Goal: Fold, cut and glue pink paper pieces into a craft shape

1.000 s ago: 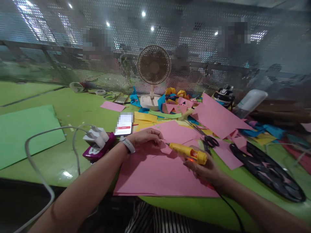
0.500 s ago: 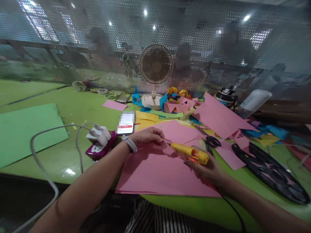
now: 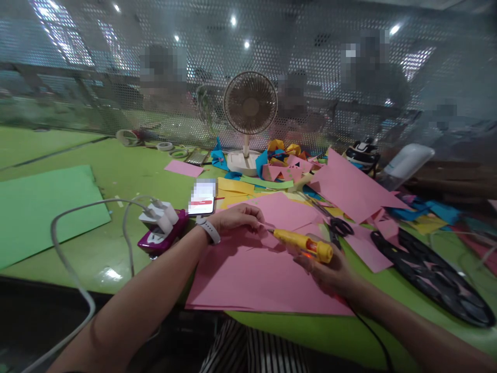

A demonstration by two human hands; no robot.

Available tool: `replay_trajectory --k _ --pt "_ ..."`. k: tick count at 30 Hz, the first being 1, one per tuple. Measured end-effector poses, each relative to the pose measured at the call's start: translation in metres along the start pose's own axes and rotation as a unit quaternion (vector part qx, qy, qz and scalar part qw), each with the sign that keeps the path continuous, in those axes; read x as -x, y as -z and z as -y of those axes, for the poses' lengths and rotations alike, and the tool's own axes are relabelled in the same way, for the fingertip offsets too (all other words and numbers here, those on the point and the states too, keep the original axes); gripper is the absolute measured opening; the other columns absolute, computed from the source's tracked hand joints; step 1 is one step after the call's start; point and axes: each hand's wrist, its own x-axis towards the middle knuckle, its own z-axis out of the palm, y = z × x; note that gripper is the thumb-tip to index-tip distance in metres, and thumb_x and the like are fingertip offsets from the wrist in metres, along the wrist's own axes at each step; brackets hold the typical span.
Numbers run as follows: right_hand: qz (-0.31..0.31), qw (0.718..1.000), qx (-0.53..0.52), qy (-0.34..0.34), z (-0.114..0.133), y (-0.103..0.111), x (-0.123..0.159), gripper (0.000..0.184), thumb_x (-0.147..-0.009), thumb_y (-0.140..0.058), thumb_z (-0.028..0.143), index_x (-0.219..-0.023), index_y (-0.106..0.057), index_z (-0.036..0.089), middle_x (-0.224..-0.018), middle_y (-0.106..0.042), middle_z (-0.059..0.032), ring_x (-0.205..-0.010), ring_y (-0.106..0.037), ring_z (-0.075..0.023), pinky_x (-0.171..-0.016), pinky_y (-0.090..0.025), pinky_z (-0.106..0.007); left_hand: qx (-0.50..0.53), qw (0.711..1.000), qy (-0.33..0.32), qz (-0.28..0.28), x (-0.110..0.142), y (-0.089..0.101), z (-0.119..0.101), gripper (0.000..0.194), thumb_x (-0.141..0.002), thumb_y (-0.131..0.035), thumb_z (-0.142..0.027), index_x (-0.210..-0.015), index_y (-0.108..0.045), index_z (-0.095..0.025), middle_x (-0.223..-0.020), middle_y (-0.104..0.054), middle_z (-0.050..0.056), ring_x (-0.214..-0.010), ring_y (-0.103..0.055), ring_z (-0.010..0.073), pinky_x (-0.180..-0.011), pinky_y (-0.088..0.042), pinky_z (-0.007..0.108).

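My right hand point(image 3: 330, 269) is wrapped round a yellow hot glue gun point(image 3: 303, 243), whose nozzle points left. A small red-orange light glows on the gun's side. With fingertips pinched together, my left hand point(image 3: 244, 217) holds a small piece of pink paper point(image 3: 264, 227) right at the nozzle tip. How that piece is shaped is mostly hidden by the fingers. Beneath both hands lie large pink sheets point(image 3: 264, 285), reaching to the table's front edge. Black-handled scissors point(image 3: 340, 226) rest just beyond my right hand.
A phone point(image 3: 202, 197) and a purple power strip point(image 3: 163, 233) with white plugs and a looping cable are on the left, near a green sheet point(image 3: 50, 207). A fan point(image 3: 250, 106) stands behind coloured paper scraps point(image 3: 287, 166). A black oval tray point(image 3: 430, 280) lies right.
Almost nothing differs. The glue gun's nozzle stays at the pink piece, and both hands keep their grip; the view has shifted very slightly.
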Motion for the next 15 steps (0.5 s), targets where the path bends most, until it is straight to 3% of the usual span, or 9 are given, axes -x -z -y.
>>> replay_trajectory --k 9,15 --pt "0.002 0.999 -0.014 -0.038 0.0038 -0.0016 0.0011 0.026 -0.078 -0.062 0.04 -0.086 -0.047 0.02 -0.055 -0.039 0.008 -0.036 -0.032 -0.0042 -0.032 -0.029 -0.019 -0.011 1.0 0.004 0.0 0.0003 0.0001 -0.001 0.008 -0.063 -0.066 -0.016 -0.07 -0.062 -0.012 -0.062 -0.061 0.0 -0.057 -0.052 0.0087 -0.054 -0.039 0.02" --pt "-0.004 1.0 -0.01 -0.021 0.0038 -0.0014 0.0005 0.026 -0.078 -0.062 0.04 -0.085 -0.049 0.02 -0.058 -0.04 0.0066 -0.04 -0.033 -0.005 -0.035 -0.03 -0.019 -0.021 1.0 -0.002 0.001 0.0001 0.0002 -0.0012 0.008 -0.064 -0.065 -0.016 -0.07 -0.063 -0.012 -0.063 -0.061 0.0 -0.058 -0.051 0.0085 -0.056 -0.039 0.019"
